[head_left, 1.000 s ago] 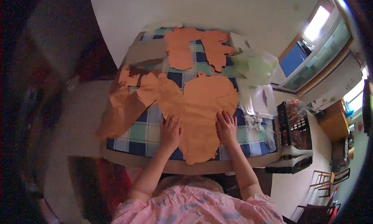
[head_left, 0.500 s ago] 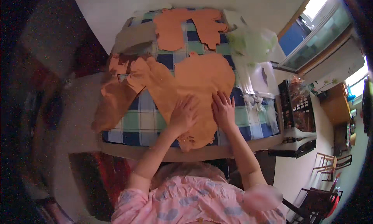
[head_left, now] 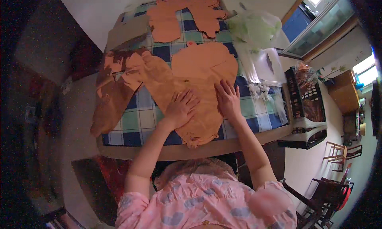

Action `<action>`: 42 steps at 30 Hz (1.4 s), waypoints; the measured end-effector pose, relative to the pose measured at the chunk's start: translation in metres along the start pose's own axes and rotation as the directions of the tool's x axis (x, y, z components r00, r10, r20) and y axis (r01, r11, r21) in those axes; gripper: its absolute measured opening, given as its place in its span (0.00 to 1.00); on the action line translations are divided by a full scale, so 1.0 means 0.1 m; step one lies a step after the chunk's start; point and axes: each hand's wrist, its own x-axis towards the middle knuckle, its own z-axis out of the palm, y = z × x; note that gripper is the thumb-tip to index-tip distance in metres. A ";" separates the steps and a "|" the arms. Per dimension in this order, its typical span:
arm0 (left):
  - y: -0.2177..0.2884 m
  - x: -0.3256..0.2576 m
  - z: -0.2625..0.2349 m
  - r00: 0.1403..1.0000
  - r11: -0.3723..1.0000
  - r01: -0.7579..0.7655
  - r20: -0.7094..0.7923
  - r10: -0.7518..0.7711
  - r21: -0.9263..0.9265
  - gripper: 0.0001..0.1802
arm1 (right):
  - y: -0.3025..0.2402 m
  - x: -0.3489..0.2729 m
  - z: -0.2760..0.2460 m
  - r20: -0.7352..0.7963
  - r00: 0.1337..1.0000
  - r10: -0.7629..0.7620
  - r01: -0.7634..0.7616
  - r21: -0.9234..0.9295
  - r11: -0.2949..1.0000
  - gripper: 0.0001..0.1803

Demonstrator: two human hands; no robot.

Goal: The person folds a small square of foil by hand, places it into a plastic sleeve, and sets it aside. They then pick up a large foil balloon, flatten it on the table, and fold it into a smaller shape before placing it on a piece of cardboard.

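Observation:
A flat, copper-orange sheet with a rounded, lobed outline lies on the near middle of the table; its exact kind I cannot tell. My left hand rests palm down on its left part, fingers spread. My right hand lies flat along its right edge, fingers stretched out. Neither hand grips anything. To the left, a crumpled, shinier brown-orange piece meets the sheet and reaches the table's left edge. Farther back lie more flat orange pieces, one rounded and one with a jagged edge.
A blue, green and white checked cloth covers the table. Clear plastic bags and a greenish bag lie along its right side. Beside the table stands a black crate. Chairs are farther right. A grey-brown flat piece lies back left.
The table and everything on it appear slightly higher in the view. Both hands stay flat at about the same places on the sheet.

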 end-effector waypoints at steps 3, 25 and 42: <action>0.03 0.00 -0.04 0.999 1.000 -0.021 -0.033 0.021 -0.012 0.24 | 0.02 -0.01 0.00 -0.002 1.000 -0.001 0.001 0.003 1.000 0.22; 0.06 0.06 -0.09 1.000 0.999 0.014 0.015 -0.014 0.031 0.23 | 0.05 -0.02 0.02 -0.015 0.999 0.041 -0.040 0.086 0.995 0.23; 0.20 0.29 0.05 0.998 0.999 0.035 0.058 -0.034 -0.027 0.28 | 0.04 0.01 0.01 -0.044 0.998 0.035 -0.030 0.108 0.994 0.22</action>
